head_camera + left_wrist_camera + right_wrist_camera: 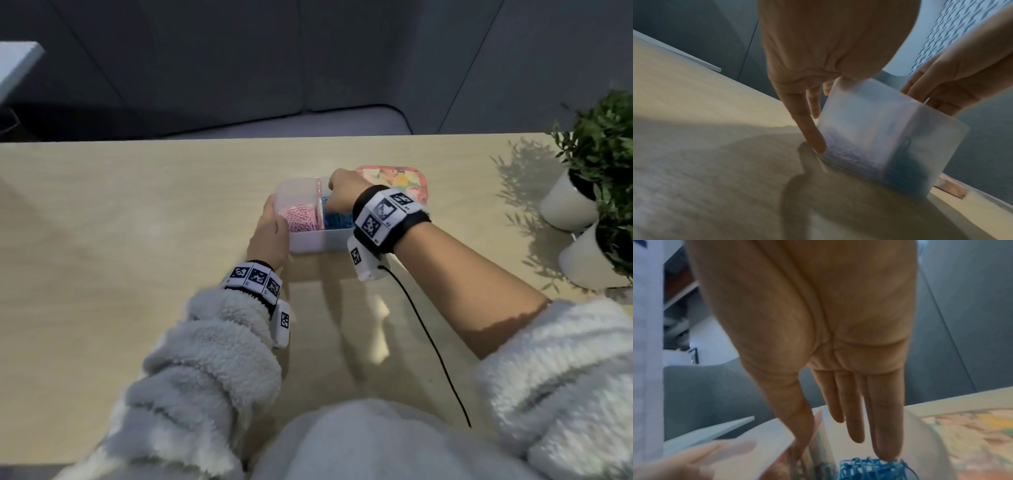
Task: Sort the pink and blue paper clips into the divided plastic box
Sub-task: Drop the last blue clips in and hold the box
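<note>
Right hand (342,192) (fingers straight) in box (318,241)

Box (317,241) flanked closely: left hand (269,236) pressed against left wall, right hand (342,195) lowered into right compartment over blue clips (339,221). Patterned tray (407,180) lay just beyond box's right side, blocking that approach. Two potted plants (589,192) crowded table's (120,222) far right edge. Open tabletop was left wide on left side and in front of box.
</note>
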A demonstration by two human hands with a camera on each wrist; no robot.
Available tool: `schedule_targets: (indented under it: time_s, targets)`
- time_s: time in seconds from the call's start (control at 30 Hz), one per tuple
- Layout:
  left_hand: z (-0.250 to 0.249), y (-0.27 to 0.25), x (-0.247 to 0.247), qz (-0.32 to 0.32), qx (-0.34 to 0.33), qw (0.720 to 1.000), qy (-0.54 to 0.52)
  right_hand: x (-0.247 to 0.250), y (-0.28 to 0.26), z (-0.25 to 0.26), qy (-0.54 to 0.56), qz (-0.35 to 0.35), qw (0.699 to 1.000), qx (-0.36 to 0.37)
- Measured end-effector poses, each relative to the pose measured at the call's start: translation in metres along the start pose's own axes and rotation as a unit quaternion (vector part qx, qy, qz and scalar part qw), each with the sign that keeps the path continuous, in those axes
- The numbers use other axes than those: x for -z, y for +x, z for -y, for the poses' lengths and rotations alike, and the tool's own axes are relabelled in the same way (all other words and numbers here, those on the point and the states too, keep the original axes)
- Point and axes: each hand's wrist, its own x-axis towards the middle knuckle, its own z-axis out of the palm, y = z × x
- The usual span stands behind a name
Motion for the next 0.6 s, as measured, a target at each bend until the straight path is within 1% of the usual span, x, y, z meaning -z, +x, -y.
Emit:
schedule_targets:
  time_s: [0.03,0.07,0.1,0.13,0.17,0.2,0.23,0.27,0.33,0.4,0.43,0.5,0.6]
  targets:
    - [0.0,0.0,0.0,-0.003,-0.011,1.0,0.0,0.001,0.002,-0.005,0.044,-0.03,0.999,0.0]
    - [0.001,0.0,-0.001,-0.006,-0.019,1.0,-0.004,0.003,0.005,-0.012,0.091,-0.079,0.993,-0.003]
    - [-0.001,-0.002,-0.001,-0.007,-0.024,1.0,-0.01,0.008,0.005,-0.021,0.129,-0.144,0.981,-0.007]
    - [0.0,-0.002,-0.001,-0.008,-0.029,0.999,-0.017,0.015,0.006,-0.033,0.147,-0.207,0.967,-0.013]
    - [-0.001,-0.003,-0.001,-0.007,-0.035,0.999,-0.022,0.021,0.008,-0.046,0.142,-0.254,0.956,-0.029]
    - [-0.002,-0.004,-0.001,-0.005,-0.044,0.999,-0.027,0.025,0.013,-0.062,0.123,-0.279,0.951,-0.05]
    - [-0.003,-0.005,-0.001,-0.003,-0.051,0.998,-0.03,0.027,0.018,-0.078,0.102,-0.284,0.95,-0.075]
    - [-0.003,-0.005,-0.001,-0.002,-0.06,0.998,-0.035,0.026,0.023,-0.093,0.082,-0.272,0.953,-0.107]
    - [-0.001,-0.004,-0.002,0.0,-0.062,0.997,-0.047,0.016,0.032,-0.118,0.058,-0.227,0.955,-0.185]
    - [0.003,-0.002,-0.003,-0.002,-0.049,0.997,-0.057,0.003,0.037,-0.133,0.04,-0.178,0.95,-0.253]
    - [0.004,-0.001,-0.004,-0.006,-0.043,0.997,-0.06,-0.003,0.039,-0.138,0.035,-0.163,0.948,-0.271]
    - [0.008,0.0,-0.007,-0.015,-0.035,0.996,-0.077,-0.013,0.042,-0.142,0.047,-0.147,0.947,-0.28]
    - [0.008,0.002,-0.008,-0.017,-0.033,0.995,-0.095,-0.022,0.044,-0.143,0.115,-0.169,0.937,-0.284]
